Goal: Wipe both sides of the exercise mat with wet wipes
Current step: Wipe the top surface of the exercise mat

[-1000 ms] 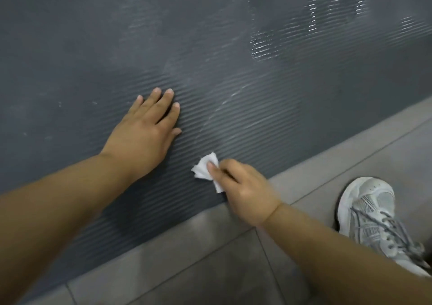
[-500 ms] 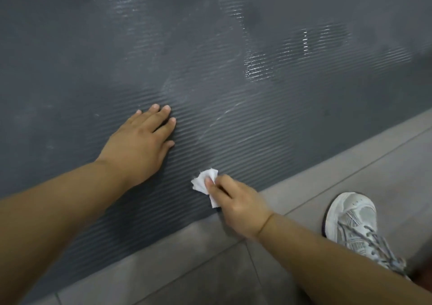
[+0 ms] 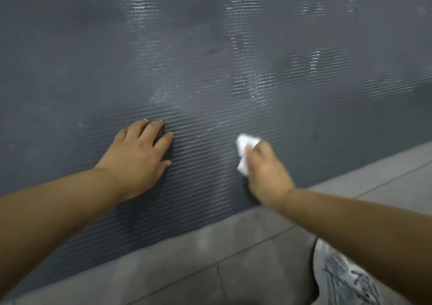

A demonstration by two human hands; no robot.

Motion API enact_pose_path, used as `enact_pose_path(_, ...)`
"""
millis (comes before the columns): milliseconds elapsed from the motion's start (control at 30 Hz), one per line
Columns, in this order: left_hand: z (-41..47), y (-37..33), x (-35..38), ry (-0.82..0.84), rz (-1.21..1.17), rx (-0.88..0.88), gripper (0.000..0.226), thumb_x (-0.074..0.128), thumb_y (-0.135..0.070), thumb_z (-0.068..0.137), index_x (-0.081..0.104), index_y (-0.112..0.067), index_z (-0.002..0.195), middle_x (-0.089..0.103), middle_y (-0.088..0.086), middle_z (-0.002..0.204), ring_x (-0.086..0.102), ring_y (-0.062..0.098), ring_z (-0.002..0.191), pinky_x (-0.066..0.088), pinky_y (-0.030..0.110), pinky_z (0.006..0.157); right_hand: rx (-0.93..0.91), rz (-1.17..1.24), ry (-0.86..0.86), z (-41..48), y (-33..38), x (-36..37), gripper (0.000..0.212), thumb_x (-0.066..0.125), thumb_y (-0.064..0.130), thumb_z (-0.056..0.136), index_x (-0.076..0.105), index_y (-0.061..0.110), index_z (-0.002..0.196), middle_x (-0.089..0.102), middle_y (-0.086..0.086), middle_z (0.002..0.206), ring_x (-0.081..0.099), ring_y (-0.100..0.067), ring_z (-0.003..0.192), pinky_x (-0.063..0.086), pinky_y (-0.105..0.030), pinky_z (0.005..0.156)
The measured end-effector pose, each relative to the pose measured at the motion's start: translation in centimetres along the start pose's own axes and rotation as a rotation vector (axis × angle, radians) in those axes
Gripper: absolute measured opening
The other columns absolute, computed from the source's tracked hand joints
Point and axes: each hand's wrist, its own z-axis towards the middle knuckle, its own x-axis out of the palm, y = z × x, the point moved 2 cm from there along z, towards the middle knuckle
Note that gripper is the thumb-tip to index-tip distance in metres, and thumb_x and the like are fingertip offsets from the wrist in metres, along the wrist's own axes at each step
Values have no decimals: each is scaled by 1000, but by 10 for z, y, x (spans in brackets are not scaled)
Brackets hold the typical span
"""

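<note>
Exercise mat (image 3: 70, 75) takes both hands. Curled fingers (image 3: 256, 153) of the right hand (image 3: 268, 176) pinch a crumpled wet wipe (image 3: 244, 143) against it near its near edge. The left hand (image 3: 138, 159) lies flat beside, fingers straight and close together. Wet streaks (image 3: 254, 87) glisten farther in, and the mat lies on a tiled floor (image 3: 205, 272).

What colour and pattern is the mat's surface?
Dark grey exercise mat, fine parallel ridges; head view shows it best.

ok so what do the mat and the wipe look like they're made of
Exercise mat: dark grey, probably foam or rubber; fine parallel ridges, matte where dry, glossy wet streaks. Wet wipe: thin white nonwoven fabric or paper, going by its soft crumpled folds in the right hand; blur leaves it open.
</note>
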Motion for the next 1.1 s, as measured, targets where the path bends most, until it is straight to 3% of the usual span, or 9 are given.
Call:
enact_pose_path(67,6,-10,-4,10,17,-6,62,81,-33,64,64,-1,113,57,25,119,57,48,104,50,60,74,-322,-36,156,-30,35,16,45,24,27,101,45,2,132,52,-21,118,58,-40,93,50,-41,74)
enact_pose_path(133,14,-22,-8,5,4,-10,63,78,-35,69,60,-2,120,53,25,126,53,47,112,48,59,81,-488,-6,257,-41,26,10,74,-6,44,92,49,9,128,59,-14,107,58,-32,89,44,-34,69)
enact_pose_path(267,31,-45,-14,111,4,-56,69,37,-50,94,15,-16,150,6,11,156,8,31,143,21,43,113,-379,-90,164,-17,-80,-21,28,27,33,102,49,18,110,59,0,83,62,-22,65,44,-28,52)
enact_pose_path(467,42,-65,-27,333,111,-125,73,33,-53,95,4,-13,149,-4,15,153,2,34,141,23,41,113,-17,-212,237,9,-173,-71,38,41,18,94,42,16,132,44,-9,115,47,-24,78,42,-34,67)
enact_pose_path(667,50,-86,-21,258,-101,-345,73,34,-55,92,18,-11,147,6,15,153,1,36,142,18,47,115,-569,67,184,-26,-101,-17,46,20,35,100,44,16,134,52,26,109,59,-9,88,52,-27,79)
enact_pose_path(733,53,-93,-20,135,-235,-440,70,40,-51,91,25,-12,146,18,15,150,8,36,141,18,48,115,-754,40,103,-18,-77,-14,43,26,31,95,57,14,121,55,15,88,53,-10,64,47,-27,55)
enact_pose_path(833,53,-96,-16,-31,-336,-501,64,51,-39,90,36,-5,142,31,19,144,19,41,138,23,52,113,-501,-73,-61,36,-114,-35,47,19,39,93,49,15,121,44,7,88,41,-10,61,30,-24,54)
enact_pose_path(1000,51,-83,-10,-137,-288,-513,51,57,-33,91,51,-3,132,44,20,134,41,45,120,36,58,101,190,-31,-166,96,-172,-66,47,39,-1,86,41,-1,134,40,-17,119,41,-26,79,41,-32,70)
enact_pose_path(1100,55,-74,-11,-164,-340,-669,59,55,-35,90,41,-6,140,35,15,144,28,39,130,27,51,110,-65,41,-220,88,-118,-49,47,42,-1,78,53,-6,123,48,-16,103,51,-31,59,42,-31,47)
